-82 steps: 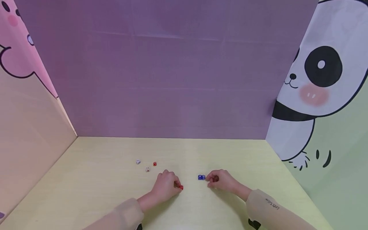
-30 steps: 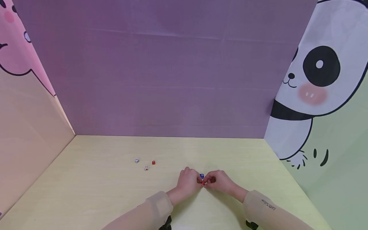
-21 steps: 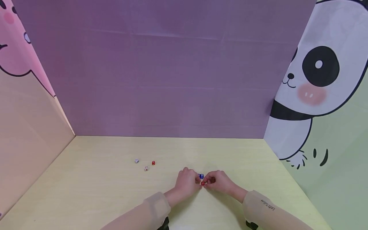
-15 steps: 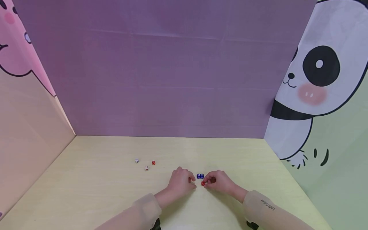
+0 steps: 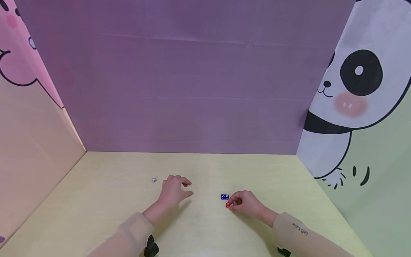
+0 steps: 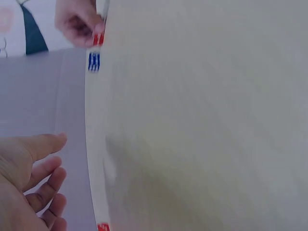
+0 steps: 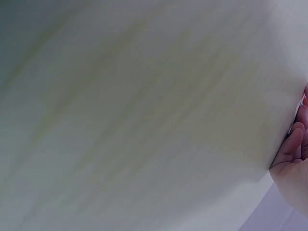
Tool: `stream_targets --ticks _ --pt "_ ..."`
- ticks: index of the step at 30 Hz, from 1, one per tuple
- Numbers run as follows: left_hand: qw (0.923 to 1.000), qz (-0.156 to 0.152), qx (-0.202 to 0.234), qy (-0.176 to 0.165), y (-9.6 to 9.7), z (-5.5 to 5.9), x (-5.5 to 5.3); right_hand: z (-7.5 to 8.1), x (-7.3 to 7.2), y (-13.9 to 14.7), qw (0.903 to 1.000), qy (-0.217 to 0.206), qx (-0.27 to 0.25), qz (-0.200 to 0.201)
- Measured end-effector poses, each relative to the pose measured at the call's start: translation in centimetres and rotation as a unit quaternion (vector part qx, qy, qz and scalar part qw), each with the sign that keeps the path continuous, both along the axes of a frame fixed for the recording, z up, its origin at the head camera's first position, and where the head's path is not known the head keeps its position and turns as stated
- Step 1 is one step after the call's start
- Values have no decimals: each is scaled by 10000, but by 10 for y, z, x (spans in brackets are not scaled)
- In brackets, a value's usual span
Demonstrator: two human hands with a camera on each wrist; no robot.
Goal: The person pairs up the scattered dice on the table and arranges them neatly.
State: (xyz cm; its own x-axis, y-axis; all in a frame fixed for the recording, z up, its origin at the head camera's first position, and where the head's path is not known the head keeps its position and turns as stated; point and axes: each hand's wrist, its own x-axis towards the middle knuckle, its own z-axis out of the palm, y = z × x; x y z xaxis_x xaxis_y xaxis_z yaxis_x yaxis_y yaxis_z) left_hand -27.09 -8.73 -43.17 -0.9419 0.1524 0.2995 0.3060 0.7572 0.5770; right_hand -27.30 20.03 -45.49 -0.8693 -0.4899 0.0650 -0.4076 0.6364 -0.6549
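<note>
My right hand (image 5: 248,204) pinches a red die (image 5: 227,205) at its fingertips, low at the table, just in front of two blue dice (image 5: 224,196) standing side by side. In the left wrist view the same red die (image 6: 97,39) shows under the right hand's fingers. My left hand (image 5: 173,191) is held over the left part of the table with thumb and fingers spread apart, holding nothing. A white die (image 5: 154,180) lies to its left. Another red die (image 6: 103,226) shows at the bottom edge of the left wrist view; in the head view the left hand covers it and a second white die.
The pale wooden table (image 5: 205,235) is bounded at the back by a purple panel (image 5: 192,89). A panda-printed panel (image 5: 359,107) stands on the right, and a pink-and-beige panel (image 5: 35,142) on the left.
My left hand carried a red die rightward to the blue dice, let go of it, and swung back left over the loose dice. My right hand took that red die and stayed nearly still.
</note>
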Motion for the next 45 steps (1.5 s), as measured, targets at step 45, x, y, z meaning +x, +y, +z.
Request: stream_targets --ticks 45 --pt "9953 225 -932 120 -55 -23 -42 -1 -1 0 10000 16 9 -48"
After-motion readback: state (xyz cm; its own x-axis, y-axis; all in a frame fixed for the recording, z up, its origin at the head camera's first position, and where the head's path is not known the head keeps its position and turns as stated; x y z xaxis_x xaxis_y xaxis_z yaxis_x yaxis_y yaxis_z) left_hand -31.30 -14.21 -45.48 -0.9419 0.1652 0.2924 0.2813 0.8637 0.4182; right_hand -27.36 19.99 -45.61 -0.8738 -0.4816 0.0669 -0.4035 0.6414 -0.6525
